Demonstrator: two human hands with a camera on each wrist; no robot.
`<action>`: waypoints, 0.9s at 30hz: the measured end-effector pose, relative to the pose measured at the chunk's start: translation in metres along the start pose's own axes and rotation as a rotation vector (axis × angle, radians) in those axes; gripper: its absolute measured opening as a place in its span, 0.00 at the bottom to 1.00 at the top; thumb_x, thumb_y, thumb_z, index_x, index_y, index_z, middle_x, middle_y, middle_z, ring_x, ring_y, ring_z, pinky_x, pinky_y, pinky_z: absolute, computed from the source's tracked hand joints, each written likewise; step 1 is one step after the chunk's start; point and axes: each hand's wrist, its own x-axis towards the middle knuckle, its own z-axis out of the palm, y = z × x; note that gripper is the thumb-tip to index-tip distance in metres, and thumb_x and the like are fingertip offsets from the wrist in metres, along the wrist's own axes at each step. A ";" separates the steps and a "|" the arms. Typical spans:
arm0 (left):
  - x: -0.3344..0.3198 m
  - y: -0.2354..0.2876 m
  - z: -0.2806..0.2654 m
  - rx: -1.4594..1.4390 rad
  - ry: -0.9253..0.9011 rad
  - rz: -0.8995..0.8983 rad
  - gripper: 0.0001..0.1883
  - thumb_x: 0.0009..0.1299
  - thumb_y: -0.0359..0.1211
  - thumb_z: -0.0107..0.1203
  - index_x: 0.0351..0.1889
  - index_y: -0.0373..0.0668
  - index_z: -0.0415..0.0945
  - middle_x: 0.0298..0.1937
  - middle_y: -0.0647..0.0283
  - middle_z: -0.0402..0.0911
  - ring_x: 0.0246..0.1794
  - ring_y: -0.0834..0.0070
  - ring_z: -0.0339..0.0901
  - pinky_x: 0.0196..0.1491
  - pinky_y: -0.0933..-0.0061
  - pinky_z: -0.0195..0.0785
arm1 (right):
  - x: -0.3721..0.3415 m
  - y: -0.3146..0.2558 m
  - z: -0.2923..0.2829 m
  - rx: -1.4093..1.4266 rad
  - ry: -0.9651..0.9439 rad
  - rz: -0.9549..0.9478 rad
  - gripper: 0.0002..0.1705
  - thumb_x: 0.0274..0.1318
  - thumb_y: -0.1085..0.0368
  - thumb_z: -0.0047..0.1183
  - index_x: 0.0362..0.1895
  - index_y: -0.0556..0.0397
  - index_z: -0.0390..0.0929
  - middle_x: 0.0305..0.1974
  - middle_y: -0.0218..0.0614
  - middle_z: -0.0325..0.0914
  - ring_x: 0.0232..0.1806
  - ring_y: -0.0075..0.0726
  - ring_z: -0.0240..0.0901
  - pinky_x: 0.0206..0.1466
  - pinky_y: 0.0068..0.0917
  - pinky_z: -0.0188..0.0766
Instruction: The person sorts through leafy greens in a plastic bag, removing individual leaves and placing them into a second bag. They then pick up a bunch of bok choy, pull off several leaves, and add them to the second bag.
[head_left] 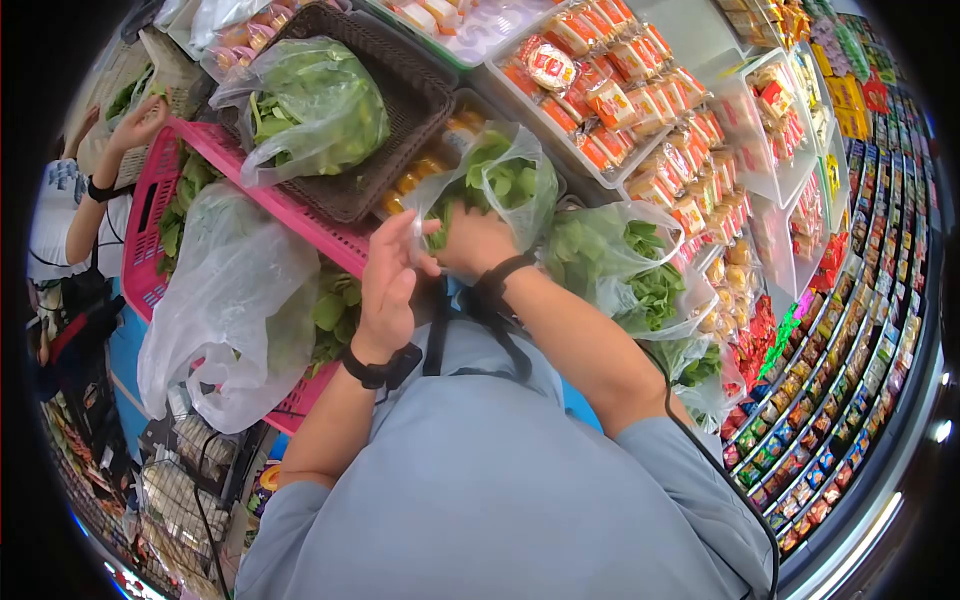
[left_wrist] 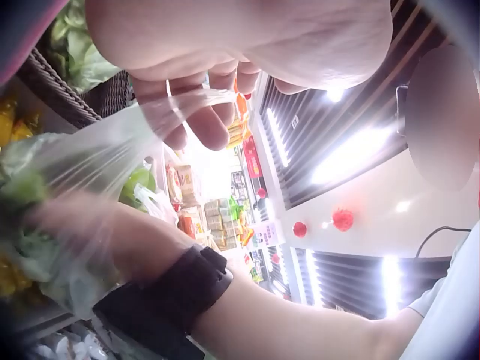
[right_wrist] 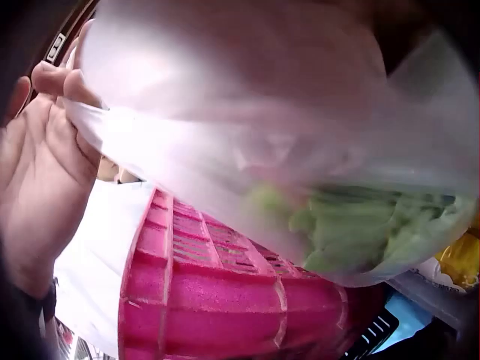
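Observation:
In the head view, my right hand (head_left: pixel 476 243) is down inside the mouth of a clear plastic bag (head_left: pixel 537 168), its fingers curled among leafy greens (head_left: pixel 500 178). Thin film hides part of that hand in the right wrist view, with blurred greens (right_wrist: pixel 360 229) below it. My left hand (head_left: pixel 384 290) is just left of the bag, palm turned toward it. Its fingers (left_wrist: pixel 202 129) pinch the bag's edge, and the film (left_wrist: pixel 105 154) is pulled taut from them toward my right hand.
A pink crate (head_left: pixel 215 150) holds greens and a whitish plastic bag (head_left: pixel 225 300). Behind is a brown woven basket (head_left: pixel 425 90) with bagged greens (head_left: pixel 330 105). More bagged greens (head_left: pixel 650 275) stand at right, before bins of packaged snacks (head_left: pixel 610 100). Another person's hand (head_left: pixel 140 122) shows at far left.

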 end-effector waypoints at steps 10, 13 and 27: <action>-0.009 -0.003 -0.003 0.037 -0.014 -0.005 0.41 0.82 0.50 0.52 0.86 0.37 0.59 0.76 0.47 0.77 0.47 0.75 0.76 0.60 0.68 0.74 | -0.009 0.010 0.000 0.251 0.071 0.066 0.59 0.62 0.40 0.71 0.82 0.70 0.62 0.59 0.66 0.87 0.57 0.70 0.89 0.64 0.54 0.84; -0.010 -0.002 0.006 0.035 -0.048 -0.010 0.42 0.81 0.51 0.53 0.86 0.37 0.58 0.77 0.46 0.76 0.47 0.75 0.76 0.61 0.68 0.74 | 0.001 0.001 0.022 0.126 -0.003 0.016 0.64 0.60 0.38 0.72 0.85 0.69 0.58 0.63 0.67 0.84 0.58 0.73 0.88 0.65 0.57 0.84; -0.028 -0.004 -0.011 -0.020 0.019 -0.029 0.44 0.80 0.52 0.53 0.87 0.37 0.56 0.81 0.45 0.71 0.49 0.74 0.78 0.64 0.64 0.75 | -0.046 0.075 -0.025 1.198 0.135 0.187 0.42 0.70 0.59 0.61 0.83 0.61 0.64 0.68 0.54 0.83 0.67 0.54 0.83 0.72 0.44 0.77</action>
